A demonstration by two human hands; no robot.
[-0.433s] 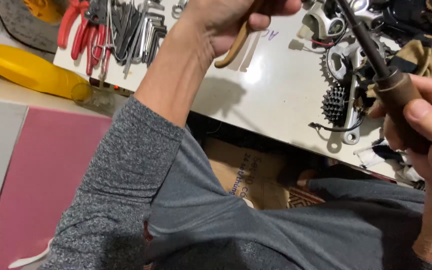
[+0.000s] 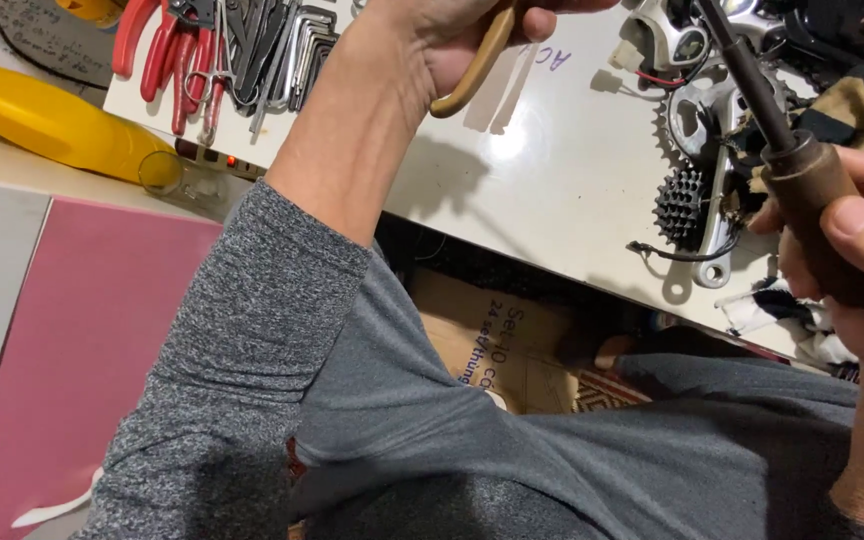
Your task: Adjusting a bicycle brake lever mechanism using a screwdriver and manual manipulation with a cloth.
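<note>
The right hand (image 2: 857, 255) has its fingers closed around the brown wooden handle (image 2: 812, 190) of a tool whose dark shaft (image 2: 747, 75) slants up over the bicycle crankset (image 2: 702, 130). The left hand (image 2: 452, 35) is curled around a tan-handled tool (image 2: 477, 60) above the white bench (image 2: 512, 180). The shaft could snag the black cable (image 2: 667, 252) beside the cassette (image 2: 680, 203). Red pliers (image 2: 167, 55) and hex keys (image 2: 297, 55) lie well left; a yellow bottle (image 2: 47, 120) sits beside them.
</note>
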